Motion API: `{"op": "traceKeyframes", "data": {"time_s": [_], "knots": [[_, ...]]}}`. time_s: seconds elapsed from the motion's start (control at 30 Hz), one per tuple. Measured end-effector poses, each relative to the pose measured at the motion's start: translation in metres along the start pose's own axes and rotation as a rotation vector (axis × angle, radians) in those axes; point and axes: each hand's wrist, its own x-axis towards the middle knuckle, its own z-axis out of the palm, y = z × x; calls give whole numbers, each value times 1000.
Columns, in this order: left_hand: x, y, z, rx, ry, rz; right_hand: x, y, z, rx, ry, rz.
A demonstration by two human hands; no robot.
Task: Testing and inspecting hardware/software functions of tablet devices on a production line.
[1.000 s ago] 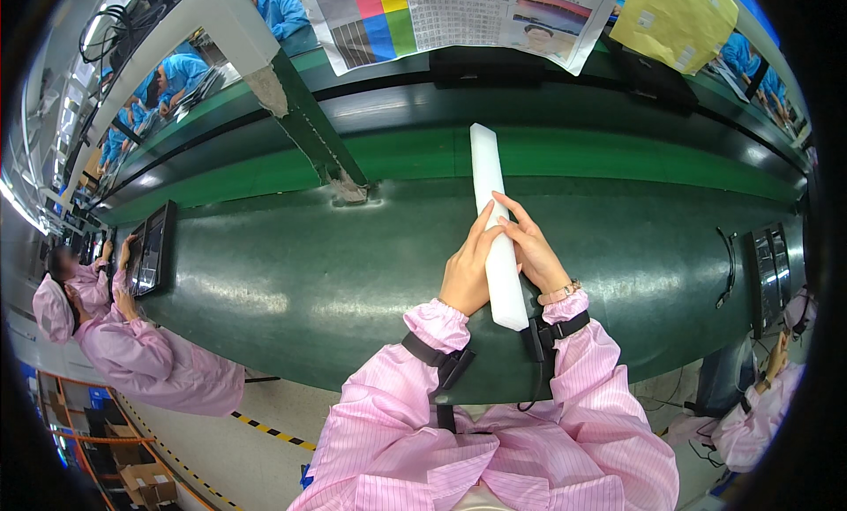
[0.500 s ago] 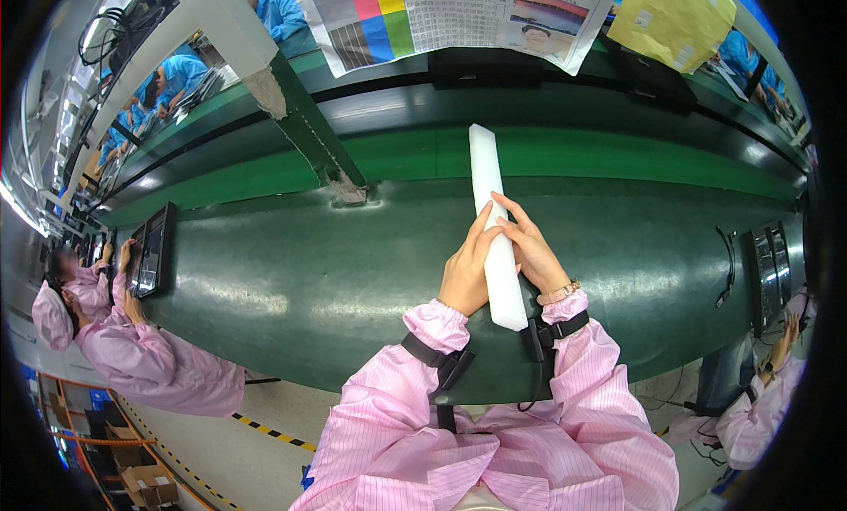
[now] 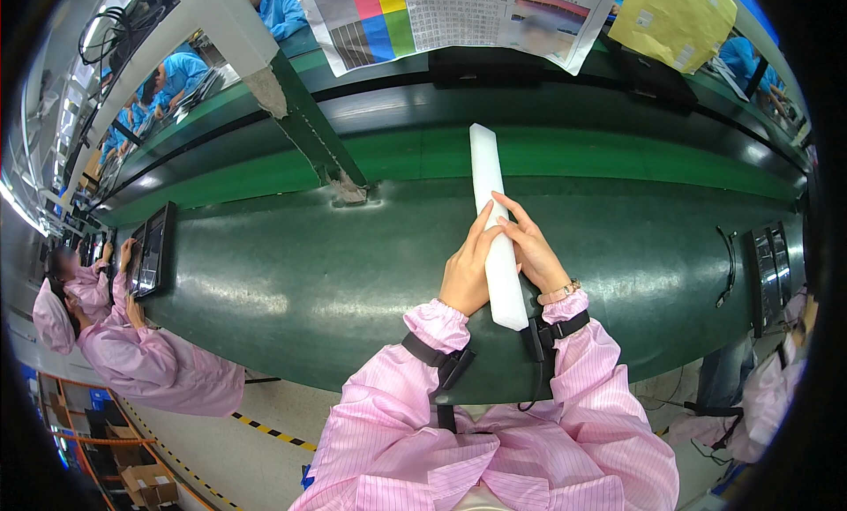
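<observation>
Hands: the left hand (image 3: 465, 273) and right hand (image 3: 535, 253) both grasp the bar from either side, fingertips on its upper face.
White bar: the long, narrow, smooth white bar (image 3: 505, 286) points away from the person; its far end shows against the green strip (image 3: 397, 154) beyond the worktop's back edge. Whether it touches the surface, I cannot tell.
Near edge: the worktop's rounded front edge runs just before the person's waist.
Left side: a black-framed flat panel (image 3: 152, 251), well apart, held by a pink-clad co-worker (image 3: 132, 348).
Right side: a thin black cable (image 3: 729, 268) near a black rectangular unit (image 3: 772, 277).
Worktop: dark green, glossy worktop (image 3: 353, 255).
Room: peeling green-and-white post (image 3: 304, 119), hanging printed sheet (image 3: 459, 17), black-and-yellow floor tape (image 3: 273, 430).
</observation>
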Motion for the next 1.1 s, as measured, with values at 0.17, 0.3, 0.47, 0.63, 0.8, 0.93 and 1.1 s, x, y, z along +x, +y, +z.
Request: {"op": "traceKeyframes", "data": {"time_s": [0.17,0.3,0.47,0.63,0.8,0.93,1.1], "knots": [[0,0,0,7,-1,4,0,1,-1,-7,4,4],[0,-4,1,16,-6,17,0,0,1,-1,-2,-3],[0,-2,1,13,2,8,0,1,-1,-2,-1,-6],[0,-1,0,10,-9,-1,1,2,-1,6,1,-12],[1,-1,0,21,1,13,0,0,0,0,5,2],[1,-1,0,28,-2,10,1,0,1,-11,14,-4],[0,-2,1,25,-7,5,0,1,1,-4,6,-4]]}}
